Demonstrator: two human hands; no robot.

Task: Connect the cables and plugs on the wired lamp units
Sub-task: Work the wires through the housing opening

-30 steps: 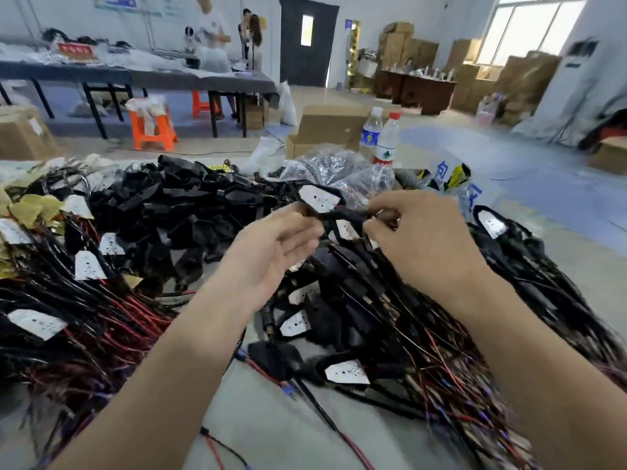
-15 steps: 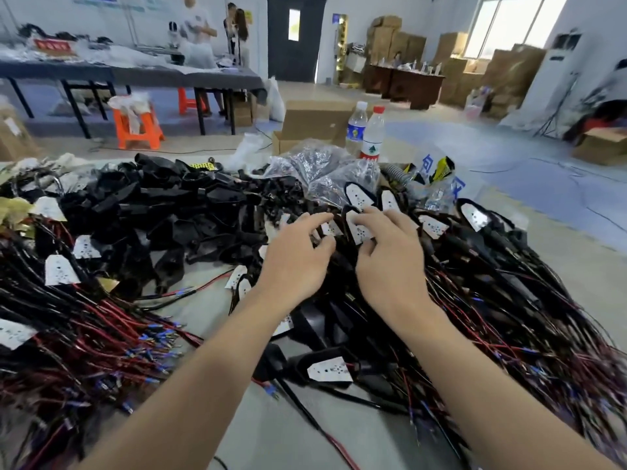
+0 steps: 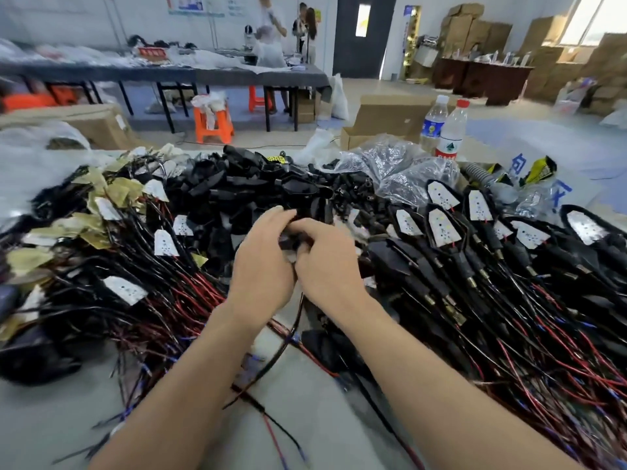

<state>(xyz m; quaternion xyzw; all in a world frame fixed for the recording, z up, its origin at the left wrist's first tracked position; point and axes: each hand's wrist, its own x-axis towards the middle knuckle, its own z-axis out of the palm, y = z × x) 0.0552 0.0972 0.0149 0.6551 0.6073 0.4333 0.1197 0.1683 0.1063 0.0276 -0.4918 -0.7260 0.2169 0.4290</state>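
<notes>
My left hand (image 3: pixel 263 262) and my right hand (image 3: pixel 325 262) meet at the middle of the table, both closed around one black lamp unit (image 3: pixel 291 239). A thin black cable (image 3: pixel 288 330) hangs down from between my hands toward the table. Most of the unit is hidden by my fingers. To the right lies a row of wired lamp units (image 3: pixel 441 228) with white LED boards facing up, trailing red and black wires (image 3: pixel 529 354). A heap of black lamp housings (image 3: pixel 244 188) sits behind my hands.
At the left, a tangle of wired units (image 3: pixel 129 290) with white boards and gold foil scraps. Clear plastic bags (image 3: pixel 393 164), two water bottles (image 3: pixel 449 130) and a cardboard box (image 3: pixel 383 120) stand at the back right. Several people stand at a far table (image 3: pixel 237 74).
My hands left the row of units on the right and came together nearer the middle, now closed on a black unit with a cable hanging beneath. The camera view tilted slightly.
</notes>
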